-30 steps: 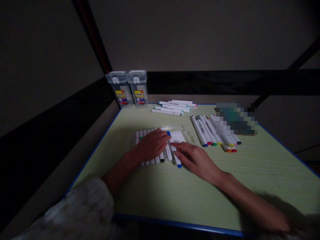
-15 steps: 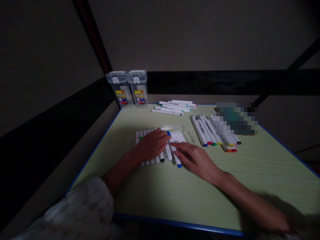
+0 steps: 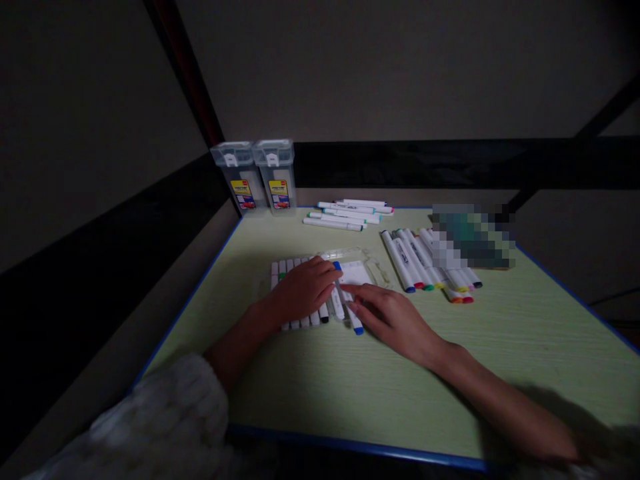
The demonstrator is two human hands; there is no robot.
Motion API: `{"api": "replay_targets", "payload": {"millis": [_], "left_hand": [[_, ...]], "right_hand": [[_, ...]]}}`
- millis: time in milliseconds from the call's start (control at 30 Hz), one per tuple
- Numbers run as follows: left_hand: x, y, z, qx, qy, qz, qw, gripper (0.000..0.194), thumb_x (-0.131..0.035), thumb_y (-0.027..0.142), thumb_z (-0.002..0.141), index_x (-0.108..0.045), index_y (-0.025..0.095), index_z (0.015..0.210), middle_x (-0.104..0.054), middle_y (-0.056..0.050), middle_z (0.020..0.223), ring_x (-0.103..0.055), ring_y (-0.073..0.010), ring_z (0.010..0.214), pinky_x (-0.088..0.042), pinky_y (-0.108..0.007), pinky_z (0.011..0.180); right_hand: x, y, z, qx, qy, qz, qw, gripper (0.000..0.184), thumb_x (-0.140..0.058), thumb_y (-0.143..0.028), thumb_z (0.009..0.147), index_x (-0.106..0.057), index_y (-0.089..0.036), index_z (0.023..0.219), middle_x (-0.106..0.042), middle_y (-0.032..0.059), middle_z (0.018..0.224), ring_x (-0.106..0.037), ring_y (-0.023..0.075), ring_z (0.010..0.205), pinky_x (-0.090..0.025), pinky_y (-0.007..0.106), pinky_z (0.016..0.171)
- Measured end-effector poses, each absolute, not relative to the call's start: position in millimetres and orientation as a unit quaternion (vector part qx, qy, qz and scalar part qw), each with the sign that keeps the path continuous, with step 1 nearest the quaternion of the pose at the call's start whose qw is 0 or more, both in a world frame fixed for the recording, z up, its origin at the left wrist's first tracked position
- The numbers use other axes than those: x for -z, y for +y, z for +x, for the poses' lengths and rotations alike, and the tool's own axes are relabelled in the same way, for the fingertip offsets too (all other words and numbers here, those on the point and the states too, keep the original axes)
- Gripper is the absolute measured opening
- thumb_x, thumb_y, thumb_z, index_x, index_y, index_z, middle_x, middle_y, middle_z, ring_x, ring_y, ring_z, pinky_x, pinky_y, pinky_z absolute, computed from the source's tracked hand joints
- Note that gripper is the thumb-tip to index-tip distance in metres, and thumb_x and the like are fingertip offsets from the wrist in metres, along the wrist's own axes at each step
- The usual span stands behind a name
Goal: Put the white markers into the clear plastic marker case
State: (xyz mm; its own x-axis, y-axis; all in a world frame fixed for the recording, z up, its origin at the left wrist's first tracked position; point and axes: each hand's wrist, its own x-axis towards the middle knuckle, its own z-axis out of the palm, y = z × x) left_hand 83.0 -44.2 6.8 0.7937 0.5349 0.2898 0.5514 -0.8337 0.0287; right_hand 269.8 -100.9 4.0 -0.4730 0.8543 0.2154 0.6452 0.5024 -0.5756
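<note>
Low over a row of white markers (image 3: 301, 325) lies my left hand (image 3: 306, 288), its fingers closed and their tips at the upper end of a blue-capped marker (image 3: 356, 322). That marker lies aslant, blue at both ends. From the right, my right hand (image 3: 393, 317) pinches it along the middle between thumb and index finger. Another white marker (image 3: 337, 304) is tilted just left of it. The row sits in a clear plastic case (image 3: 377, 270), partly hidden by my left hand. A white surface with small marks shows inside the case at the right.
Two clear lidded boxes (image 3: 279, 170) with marker labels stand at the back left. Several loose markers (image 3: 334, 225) lie at the back. A pile of colour-capped markers (image 3: 411, 261) lies right of the case, beside a blurred-out flat object (image 3: 473, 240). The table (image 3: 320, 393) has a blue edge.
</note>
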Motion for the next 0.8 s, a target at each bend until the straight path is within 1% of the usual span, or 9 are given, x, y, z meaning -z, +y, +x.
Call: {"api": "replay_targets", "payload": {"millis": [233, 800], "left_hand": [[-6.4, -43.5, 83.4, 0.148, -0.287, -0.946, 0.028, 0.024, -0.036, 0.017, 0.084, -0.052, 0.013, 0.101, -0.055, -0.007, 0.096, -0.047, -0.0173, 0.093, -0.042, -0.031, 0.082], [-7.3, -44.3, 83.5, 0.147, -0.287, -0.946, 0.026, 0.023, -0.037, 0.017, 0.083, -0.052, 0.013, 0.100, -0.055, -0.008, 0.096, -0.047, -0.0172, 0.092, -0.042, -0.032, 0.081]], "right_hand": [[-3.3, -100.6, 270.4, -0.215, -0.831, -0.452, 0.243, 0.037, -0.035, -0.029, 0.087, -0.049, -0.021, 0.120, -0.062, 0.0058, 0.097, -0.056, 0.0190, 0.087, -0.042, 0.033, 0.075], [-5.3, -101.0, 269.8, -0.215, -0.832, -0.453, 0.240, 0.037, -0.036, -0.026, 0.086, -0.049, -0.019, 0.120, -0.062, 0.0063, 0.098, -0.056, 0.0187, 0.087, -0.043, 0.033, 0.074]]}}
